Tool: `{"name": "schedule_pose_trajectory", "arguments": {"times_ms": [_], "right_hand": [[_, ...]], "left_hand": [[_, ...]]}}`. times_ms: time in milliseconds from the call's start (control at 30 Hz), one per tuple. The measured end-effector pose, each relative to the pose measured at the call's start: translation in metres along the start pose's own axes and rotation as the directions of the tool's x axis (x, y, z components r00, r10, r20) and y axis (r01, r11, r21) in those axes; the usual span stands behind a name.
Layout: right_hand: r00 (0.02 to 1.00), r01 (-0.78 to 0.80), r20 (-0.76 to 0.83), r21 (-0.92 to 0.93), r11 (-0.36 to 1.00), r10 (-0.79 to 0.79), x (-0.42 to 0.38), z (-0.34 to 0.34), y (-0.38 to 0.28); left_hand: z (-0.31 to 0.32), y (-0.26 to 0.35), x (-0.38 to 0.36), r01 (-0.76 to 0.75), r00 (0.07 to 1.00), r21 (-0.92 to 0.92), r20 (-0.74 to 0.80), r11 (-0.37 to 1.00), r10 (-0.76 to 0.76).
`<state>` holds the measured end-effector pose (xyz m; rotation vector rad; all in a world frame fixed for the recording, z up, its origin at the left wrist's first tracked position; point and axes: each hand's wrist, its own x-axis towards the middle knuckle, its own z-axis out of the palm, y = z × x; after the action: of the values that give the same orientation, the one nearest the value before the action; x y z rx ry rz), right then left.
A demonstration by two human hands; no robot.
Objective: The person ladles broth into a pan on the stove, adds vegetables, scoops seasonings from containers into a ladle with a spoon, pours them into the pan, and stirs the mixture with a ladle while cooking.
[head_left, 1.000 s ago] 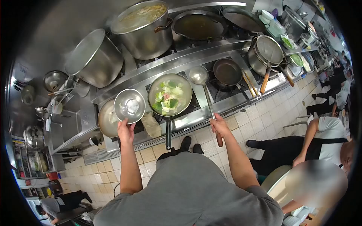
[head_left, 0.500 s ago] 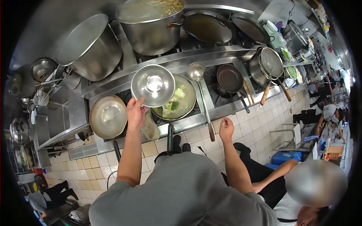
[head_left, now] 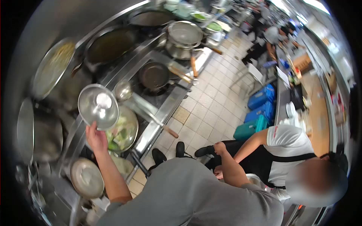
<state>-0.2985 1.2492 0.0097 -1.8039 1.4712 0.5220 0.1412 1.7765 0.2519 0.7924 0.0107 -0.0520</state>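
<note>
My left hand (head_left: pixel 97 140) grips the rim of a shiny metal bowl (head_left: pixel 94 103), tilted so its inside faces me. Behind and below the bowl, a frying pan (head_left: pixel 134 127) holds chopped green vegetables (head_left: pixel 120 135), partly covered by the bowl. A long ladle (head_left: pixel 123 91) with a wooden handle end lies beside that pan across the stove front. My right hand (head_left: pixel 219 148) is closed, with nothing seen in it, out over the floor close to a co-worker's forearm (head_left: pixel 245 148).
An empty-looking pan (head_left: pixel 86 177) sits at the lower left. A small dark pan (head_left: pixel 154 75) and a pot with a strainer (head_left: pixel 184 34) stand farther along the stove. A co-worker in a white shirt (head_left: pixel 288 141) is close on my right, near blue crates (head_left: pixel 260 107).
My view has swung right, showing more of the aisle and co-worker. The bowl stays in my left hand above the vegetable pan. My right hand has moved away from the stove, toward the co-worker.
</note>
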Motion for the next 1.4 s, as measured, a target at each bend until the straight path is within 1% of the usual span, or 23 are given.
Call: {"name": "schedule_pose_trajectory", "arguments": {"times_ms": [33, 67, 133, 167, 233, 300, 433, 500, 533, 633, 700, 767, 833, 900, 967, 1067, 1133, 1167, 1233, 1267, 1333, 1367, 1400], "right_hand": [[1.0, 0.002, 0.023, 0.007, 1.0, -0.002, 0.01, -0.002, 0.013], [0.998, -0.036, -0.042, 0.116, 0.993, 0.041, 0.009, 0.004, 0.015], [1.0, -0.009, 0.017, -0.035, 0.999, 0.01, 0.009, -0.001, 0.013], [0.998, -0.002, 0.067, -0.056, 0.998, 0.005, 0.017, -0.002, 0.017], [0.999, -0.022, 0.045, 0.058, 0.998, 0.019, 0.019, -0.011, 0.02], [0.999, -0.013, 0.031, -0.03, 0.999, 0.014, 0.038, -0.018, 0.025], [0.996, -0.086, 0.039, 0.072, 0.994, 0.083, 0.061, -0.039, 0.045], [0.999, 0.0, -0.047, 0.099, 0.995, 0.005, 0.075, -0.044, 0.062], [0.998, -0.018, -0.06, 0.128, 0.992, 0.026, 0.073, -0.052, 0.066], [0.99, -0.088, -0.075, 0.328, 0.94, 0.119, 0.064, -0.082, 0.084], [0.997, -0.081, 0.025, 0.069, 0.994, 0.079, 0.064, -0.102, 0.1], [0.966, -0.231, -0.005, 0.427, 0.874, 0.257, 0.074, -0.114, 0.113], [0.96, -0.169, -0.067, 0.64, 0.75, 0.273, 0.067, -0.135, 0.108], [0.981, -0.007, -0.114, 0.783, 0.622, 0.154, 0.074, -0.148, 0.109], [0.966, 0.141, -0.216, 0.903, 0.406, 0.144, 0.057, -0.162, 0.093], [0.95, 0.176, -0.252, 0.918, 0.356, 0.182, -0.015, -0.197, 0.063], [0.975, 0.185, -0.209, 0.951, 0.248, 0.072, -0.046, -0.214, 0.057], [0.972, 0.185, -0.214, 0.951, 0.248, 0.095, -0.058, -0.22, 0.054], [0.938, 0.346, -0.337, 0.893, 0.288, -0.081, -0.082, -0.229, 0.05], [0.938, 0.345, -0.342, 0.893, 0.289, -0.062, -0.098, -0.231, 0.047], [0.881, 0.446, -0.402, 0.882, 0.156, -0.248, -0.149, -0.237, 0.041], [0.882, 0.45, -0.412, 0.88, 0.152, -0.229, -0.17, -0.234, 0.044], [0.87, 0.484, -0.441, 0.848, 0.216, -0.221, -0.191, -0.228, 0.049]], "left_hand": [[-0.005, -0.014, 0.005, 0.036, 0.999, 0.012, 0.027, 0.999, -0.036], [0.013, -0.024, 0.002, 0.077, 0.995, 0.013, 0.059, 0.997, -0.078], [0.048, -0.042, -0.01, 0.172, 0.98, 0.034, 0.099, 0.984, -0.175], [0.064, -0.054, -0.015, 0.206, 0.967, 0.038, 0.144, 0.978, -0.209], [0.11, -0.075, -0.032, 0.238, 0.936, 0.085, 0.247, 0.967, -0.252], [0.123, -0.1, -0.038, 0.273, 0.912, 0.132, 0.278, 0.953, -0.3], [0.187, -0.15, -0.067, 0.349, 0.842, 0.216, 0.355, 0.912, -0.407], [0.215, -0.174, -0.083, 0.422, 0.816, 0.273, 0.302, 0.865, -0.494], [0.227, -0.184, -0.088, 0.485, 0.763, 0.305, 0.311, 0.819, -0.567], [0.253, -0.231, -0.103, 0.476, 0.709, 0.39, 0.36, 0.788, -0.606], [0.273, -0.26, -0.117, 0.495, 0.664, 0.396, 0.401, 0.773, -0.631], [0.291, -0.283, -0.131, 0.569, 0.586, 0.398, 0.417, 0.719, -0.695], [0.308, -0.301, -0.142, 0.578, 0.534, 0.45, 0.421, 0.68, -0.733], [0.321, -0.32, -0.151, 0.584, 0.478, 0.502, 0.422, 0.638, -0.77], [0.329, -0.343, -0.154, 0.58, 0.415, 0.501, 0.497, 0.642, -0.762], [0.345, -0.372, -0.151, 0.564, 0.306, 0.562, 0.538, 0.605, -0.785], [0.373, -0.367, -0.171, 0.577, 0.255, 0.581, 0.539, 0.574, -0.803], [0.384, -0.365, -0.18, 0.573, 0.238, 0.6, 0.53, 0.558, -0.814], [0.389, -0.369, -0.194, 0.577, 0.226, 0.608, 0.523, 0.545, -0.822], [0.39, -0.369, -0.202, 0.543, 0.179, 0.651, 0.527, 0.53, -0.831], [0.385, -0.377, -0.214, 0.506, 0.114, 0.696, 0.532, 0.51, -0.839], [0.372, -0.39, -0.22, 0.438, 0.063, 0.756, 0.515, 0.487, -0.855], [0.366, -0.4, -0.228, 0.362, 0.012, 0.808, 0.494, 0.464, -0.869]]}}
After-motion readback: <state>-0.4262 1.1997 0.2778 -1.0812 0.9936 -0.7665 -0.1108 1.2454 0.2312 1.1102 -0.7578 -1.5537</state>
